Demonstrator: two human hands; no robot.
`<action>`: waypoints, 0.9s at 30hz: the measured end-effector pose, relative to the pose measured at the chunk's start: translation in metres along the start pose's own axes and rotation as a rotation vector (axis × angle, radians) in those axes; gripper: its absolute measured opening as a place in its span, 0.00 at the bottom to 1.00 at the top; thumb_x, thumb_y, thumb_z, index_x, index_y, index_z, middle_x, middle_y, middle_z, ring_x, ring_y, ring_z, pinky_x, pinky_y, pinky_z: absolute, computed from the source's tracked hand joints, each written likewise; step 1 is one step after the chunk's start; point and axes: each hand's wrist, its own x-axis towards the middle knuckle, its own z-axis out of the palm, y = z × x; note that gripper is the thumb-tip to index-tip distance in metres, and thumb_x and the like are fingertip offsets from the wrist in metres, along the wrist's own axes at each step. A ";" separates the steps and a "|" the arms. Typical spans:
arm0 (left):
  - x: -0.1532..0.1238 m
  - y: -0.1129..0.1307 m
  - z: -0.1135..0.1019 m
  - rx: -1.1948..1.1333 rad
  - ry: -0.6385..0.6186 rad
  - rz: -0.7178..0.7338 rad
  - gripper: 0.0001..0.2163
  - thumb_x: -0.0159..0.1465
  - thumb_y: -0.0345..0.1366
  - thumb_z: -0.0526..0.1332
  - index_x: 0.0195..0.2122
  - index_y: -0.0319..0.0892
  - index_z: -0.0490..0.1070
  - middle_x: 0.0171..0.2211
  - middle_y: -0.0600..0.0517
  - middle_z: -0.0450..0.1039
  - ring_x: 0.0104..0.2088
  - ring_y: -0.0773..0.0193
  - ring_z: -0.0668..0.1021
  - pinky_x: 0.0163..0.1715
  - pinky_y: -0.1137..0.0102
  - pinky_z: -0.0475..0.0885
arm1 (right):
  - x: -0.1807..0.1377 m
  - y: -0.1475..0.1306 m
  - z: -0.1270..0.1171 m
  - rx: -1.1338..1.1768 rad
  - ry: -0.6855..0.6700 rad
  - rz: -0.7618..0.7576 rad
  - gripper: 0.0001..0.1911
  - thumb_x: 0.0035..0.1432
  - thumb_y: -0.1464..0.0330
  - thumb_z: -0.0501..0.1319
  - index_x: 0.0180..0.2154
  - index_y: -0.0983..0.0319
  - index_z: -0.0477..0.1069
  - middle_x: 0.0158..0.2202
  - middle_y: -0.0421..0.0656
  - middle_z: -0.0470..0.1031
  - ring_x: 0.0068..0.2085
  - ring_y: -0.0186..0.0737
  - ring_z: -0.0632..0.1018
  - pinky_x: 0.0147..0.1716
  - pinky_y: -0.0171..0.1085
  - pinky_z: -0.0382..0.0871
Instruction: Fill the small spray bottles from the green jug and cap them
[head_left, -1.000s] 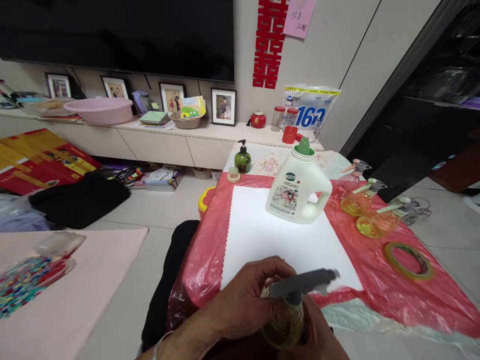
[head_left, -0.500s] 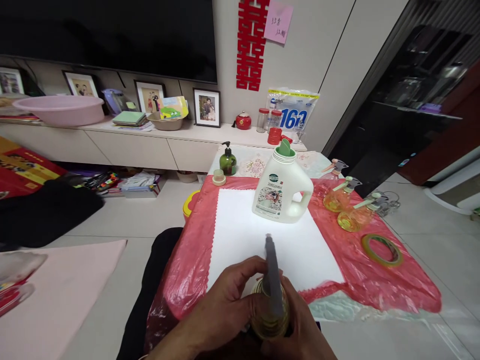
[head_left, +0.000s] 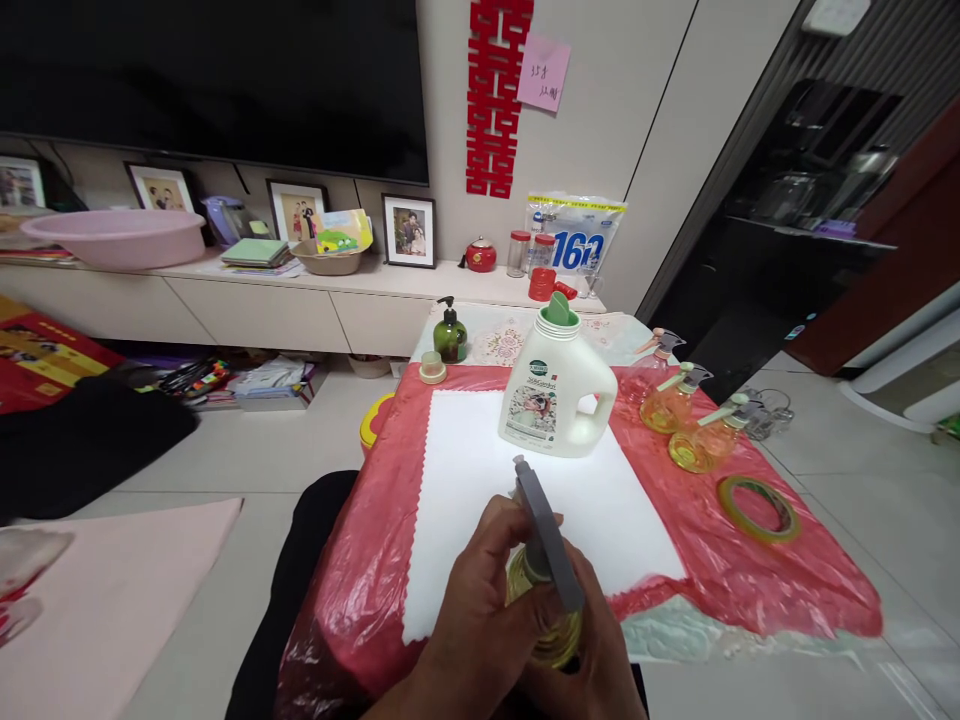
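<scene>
Near the front edge of the table I hold a spray bottle (head_left: 553, 550) with a grey trigger head and a clear, yellowish body. My left hand (head_left: 484, 600) is closed around its neck and sprayer head, fingers curled on the near left. Around the right side of the body wraps my right hand (head_left: 604, 640); some of its fingers are hidden behind the bottle. The nozzle points away, tilted slightly left, over a white sheet (head_left: 465, 480). Beyond it stands a white detergent jug (head_left: 559, 390) with a green spout and a side handle.
Several spray bottles (head_left: 694, 450) with yellow liquid stand at the table's right, near a tape roll (head_left: 759, 508). A green pump bottle (head_left: 450, 335) and a pale cap (head_left: 432, 368) are at the back left. Red plastic film (head_left: 367, 560) covers the table.
The spray bottle, still in both hands, has turned so its nozzle leans further left. My left hand has shifted over the neck. The view has tilted up a little.
</scene>
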 end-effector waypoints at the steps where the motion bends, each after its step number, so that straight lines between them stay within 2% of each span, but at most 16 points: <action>1: -0.001 0.001 -0.001 0.017 -0.032 -0.008 0.21 0.55 0.48 0.73 0.47 0.47 0.78 0.42 0.49 0.73 0.43 0.58 0.76 0.45 0.67 0.74 | 0.000 0.004 0.001 0.001 0.010 -0.003 0.36 0.47 0.57 0.72 0.58 0.55 0.68 0.54 0.47 0.77 0.52 0.53 0.79 0.50 0.44 0.76; 4: -0.005 0.007 -0.006 -0.030 -0.094 -0.134 0.20 0.61 0.46 0.69 0.53 0.48 0.76 0.49 0.47 0.76 0.50 0.54 0.77 0.53 0.62 0.73 | -0.001 0.017 0.002 0.011 0.041 0.002 0.41 0.47 0.57 0.73 0.62 0.54 0.65 0.55 0.47 0.76 0.52 0.54 0.79 0.47 0.44 0.77; 7: -0.005 0.010 -0.010 -0.082 -0.126 -0.209 0.17 0.63 0.45 0.68 0.52 0.47 0.77 0.50 0.47 0.78 0.51 0.54 0.78 0.56 0.60 0.71 | -0.002 0.028 0.003 -0.002 0.053 -0.002 0.42 0.49 0.55 0.71 0.64 0.54 0.62 0.57 0.49 0.75 0.53 0.55 0.79 0.45 0.44 0.78; 9: -0.002 0.008 -0.009 -0.105 -0.135 -0.147 0.16 0.60 0.44 0.71 0.48 0.47 0.79 0.47 0.48 0.80 0.48 0.54 0.79 0.54 0.60 0.73 | -0.003 0.033 0.004 -0.032 0.052 -0.006 0.41 0.50 0.55 0.70 0.64 0.54 0.62 0.57 0.50 0.75 0.53 0.56 0.79 0.45 0.46 0.79; 11: 0.002 0.004 -0.006 -0.122 -0.091 -0.063 0.16 0.55 0.43 0.75 0.44 0.47 0.80 0.44 0.49 0.81 0.46 0.54 0.80 0.51 0.62 0.74 | -0.004 0.037 0.005 -0.068 0.053 -0.010 0.41 0.51 0.56 0.70 0.64 0.54 0.62 0.54 0.50 0.77 0.53 0.57 0.79 0.45 0.47 0.79; 16: 0.013 0.012 0.001 -0.075 0.109 0.193 0.18 0.50 0.47 0.78 0.38 0.46 0.82 0.38 0.50 0.78 0.40 0.58 0.79 0.45 0.64 0.76 | -0.003 0.048 0.003 -0.136 0.093 -0.077 0.40 0.49 0.59 0.70 0.63 0.54 0.63 0.54 0.50 0.77 0.54 0.58 0.79 0.47 0.48 0.79; 18: 0.020 0.025 -0.001 -0.103 0.198 0.218 0.19 0.50 0.47 0.77 0.40 0.46 0.81 0.36 0.50 0.77 0.37 0.61 0.78 0.40 0.67 0.76 | -0.002 0.053 -0.002 -0.150 0.120 -0.104 0.40 0.48 0.60 0.70 0.62 0.55 0.63 0.55 0.50 0.76 0.54 0.59 0.78 0.49 0.48 0.78; 20: 0.032 0.039 -0.009 -0.181 0.264 0.169 0.20 0.50 0.46 0.77 0.42 0.45 0.81 0.36 0.51 0.77 0.34 0.64 0.77 0.37 0.70 0.76 | -0.001 0.058 -0.012 -0.158 0.162 -0.114 0.40 0.48 0.61 0.70 0.63 0.56 0.62 0.57 0.50 0.74 0.55 0.58 0.78 0.52 0.48 0.77; 23: 0.056 0.049 -0.032 -0.375 0.315 0.157 0.19 0.53 0.45 0.76 0.42 0.44 0.79 0.38 0.53 0.78 0.34 0.68 0.77 0.41 0.71 0.76 | -0.001 0.059 -0.032 -0.181 0.234 -0.095 0.40 0.48 0.61 0.70 0.62 0.56 0.63 0.59 0.49 0.73 0.57 0.58 0.77 0.56 0.49 0.74; 25: 0.075 0.043 -0.051 -0.471 0.292 0.150 0.19 0.53 0.44 0.76 0.44 0.45 0.78 0.40 0.53 0.78 0.35 0.69 0.77 0.42 0.71 0.76 | 0.000 0.058 -0.046 -0.193 0.284 -0.062 0.40 0.47 0.58 0.72 0.61 0.55 0.64 0.59 0.48 0.73 0.58 0.60 0.76 0.57 0.50 0.74; 27: 0.093 0.025 -0.071 -0.500 0.237 0.098 0.17 0.54 0.42 0.76 0.43 0.46 0.77 0.41 0.53 0.79 0.35 0.69 0.77 0.41 0.71 0.76 | 0.001 0.056 -0.058 -0.194 0.347 -0.023 0.42 0.46 0.55 0.72 0.61 0.54 0.64 0.60 0.48 0.73 0.59 0.61 0.75 0.58 0.51 0.74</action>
